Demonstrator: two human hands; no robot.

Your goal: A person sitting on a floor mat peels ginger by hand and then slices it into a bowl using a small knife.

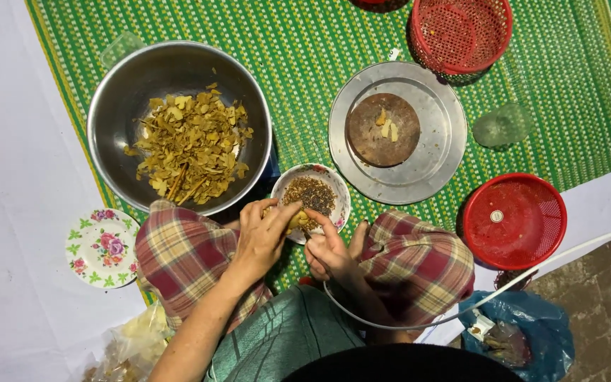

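Note:
My left hand (262, 237) and my right hand (330, 251) meet over the near rim of a small flowered bowl (339, 212) filled with dark seeds. Both hands pinch a small yellowish piece (297, 221) between the fingertips, so most of it is hidden. A large steel bowl (118, 106) with yellow-brown peel scraps stands just beyond my left hand. My knees in plaid cloth flank the hands.
A steel plate (429, 163) carries a round brown wooden board with pale bits. Red plastic baskets (514, 219) (461, 32) sit at right and top right. A floral plate (102, 247) lies left, a blue bag (532, 332) lower right, all on or beside a green woven mat (319, 42).

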